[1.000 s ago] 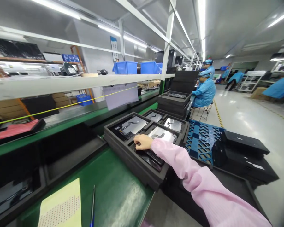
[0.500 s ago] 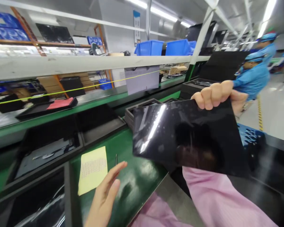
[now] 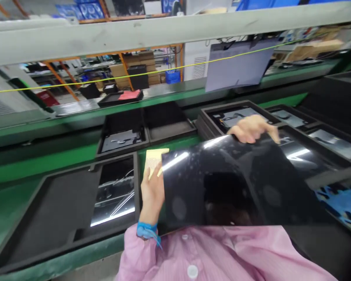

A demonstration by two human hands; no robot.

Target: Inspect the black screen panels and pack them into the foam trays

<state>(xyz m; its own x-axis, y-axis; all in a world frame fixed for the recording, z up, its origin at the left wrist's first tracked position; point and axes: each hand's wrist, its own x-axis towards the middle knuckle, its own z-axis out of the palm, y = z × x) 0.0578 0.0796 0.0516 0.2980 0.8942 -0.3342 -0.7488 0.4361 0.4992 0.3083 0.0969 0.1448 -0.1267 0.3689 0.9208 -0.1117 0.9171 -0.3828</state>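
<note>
A glossy black screen panel hangs tilted in front of my chest, with smudges and reflections on its face. My right hand grips its upper edge, fingers folded over the front. At the panel's left edge is my left hand, fingers stretched upward and apart. I cannot tell whether it touches the panel. A blue band circles the left wrist. Behind the left fingertips lies a yellow printed sheet, partly covered by hand and panel.
To the left, a black foam tray holds another dark glossy panel. Further back stand foam trays with grey parts. More such trays are stacked on the right, near a blue perforated crate. A white beam crosses above.
The view has swung left and down. My left hand has come up to the panel's left edge; my right hand still grips the panel. The foam tray on the left now shows more fully.
</note>
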